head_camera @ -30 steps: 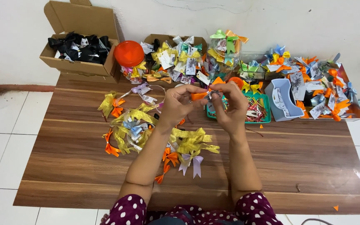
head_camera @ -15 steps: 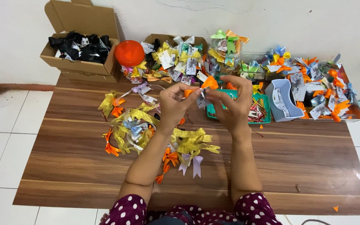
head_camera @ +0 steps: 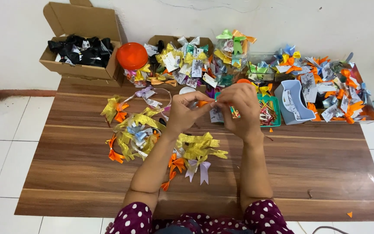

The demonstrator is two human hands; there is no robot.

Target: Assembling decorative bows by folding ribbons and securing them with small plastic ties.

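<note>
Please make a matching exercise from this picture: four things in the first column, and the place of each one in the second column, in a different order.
Things:
1. cardboard box of black bows
2. orange lid
3. blue holder
4. lilac bow

Places:
A. right of the hands, at the table's back edge
B. on the table, near the person, between the forearms
C. far left corner, by the wall
D. just right of the cardboard box

Pairs: 1-C, 2-D, 3-A, 4-B
</note>
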